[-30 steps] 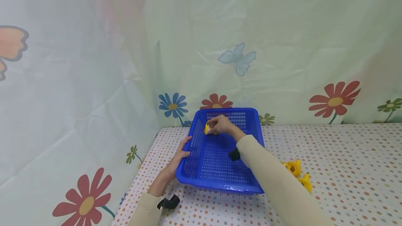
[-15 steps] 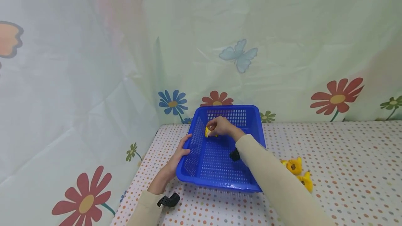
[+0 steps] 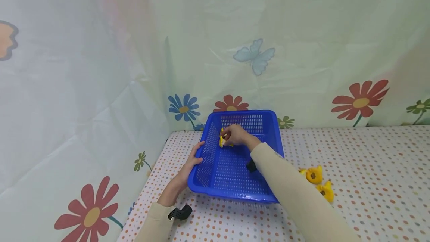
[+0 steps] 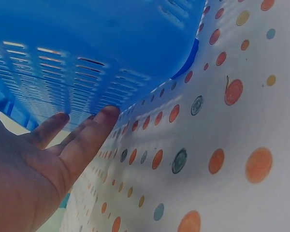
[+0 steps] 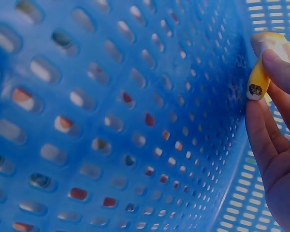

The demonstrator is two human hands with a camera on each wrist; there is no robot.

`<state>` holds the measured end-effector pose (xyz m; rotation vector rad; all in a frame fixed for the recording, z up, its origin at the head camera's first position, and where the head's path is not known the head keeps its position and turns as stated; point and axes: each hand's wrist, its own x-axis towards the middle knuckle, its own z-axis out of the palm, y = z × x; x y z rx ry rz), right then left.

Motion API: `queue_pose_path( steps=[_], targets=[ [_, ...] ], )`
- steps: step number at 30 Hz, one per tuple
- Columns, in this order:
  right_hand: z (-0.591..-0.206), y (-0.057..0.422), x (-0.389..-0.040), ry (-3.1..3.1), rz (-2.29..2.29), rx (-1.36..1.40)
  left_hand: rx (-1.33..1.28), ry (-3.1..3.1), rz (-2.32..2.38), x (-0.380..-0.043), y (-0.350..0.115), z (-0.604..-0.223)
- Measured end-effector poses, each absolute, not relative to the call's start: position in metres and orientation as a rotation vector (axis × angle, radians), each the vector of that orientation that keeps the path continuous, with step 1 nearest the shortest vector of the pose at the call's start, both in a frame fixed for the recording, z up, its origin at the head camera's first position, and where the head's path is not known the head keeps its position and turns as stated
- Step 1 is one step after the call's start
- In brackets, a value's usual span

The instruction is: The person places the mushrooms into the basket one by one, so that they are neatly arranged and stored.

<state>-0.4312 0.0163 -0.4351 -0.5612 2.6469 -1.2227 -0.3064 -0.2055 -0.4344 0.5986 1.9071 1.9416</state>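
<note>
A blue plastic basket (image 3: 231, 173) with slotted walls stands on the dotted tablecloth. My left hand (image 3: 189, 165) rests at the outside of its left wall, fingers extended; in the left wrist view these fingers (image 4: 89, 140) lie straight against the blue plastic. Inside the basket, near the back left corner, my right hand (image 3: 237, 135) pinches a yellow-and-white thing (image 5: 259, 79) with a dark end, like a piece of banana peel. Its thumb is on top of the piece and the fingers underneath. In the head view the hand covers much of the piece.
To the right of the basket, beside the right sleeve (image 3: 295, 182), lie several yellow pieces (image 3: 314, 175) with dark centres. A curtain (image 3: 302, 66) printed with flowers and a butterfly hangs behind and to the left of the table.
The head view has tilted slightly, so everything sits a little higher in it. Both hands keep about the same places, the right still pinching the yellow-and-white thing.
</note>
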Motion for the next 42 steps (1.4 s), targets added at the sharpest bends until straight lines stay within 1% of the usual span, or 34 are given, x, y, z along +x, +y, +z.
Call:
queue_pose_path(
  steps=[24,42],
  targets=[
    [-0.446,0.019,-0.433,2.652,-1.218,-0.459,0.583,1.936,1.922,-0.307,-0.203,-0.437],
    [-0.439,0.014,-0.428,2.628,-1.256,-0.408,0.606,1.908,1.941,-0.307,-0.205,-0.436]
  ],
)
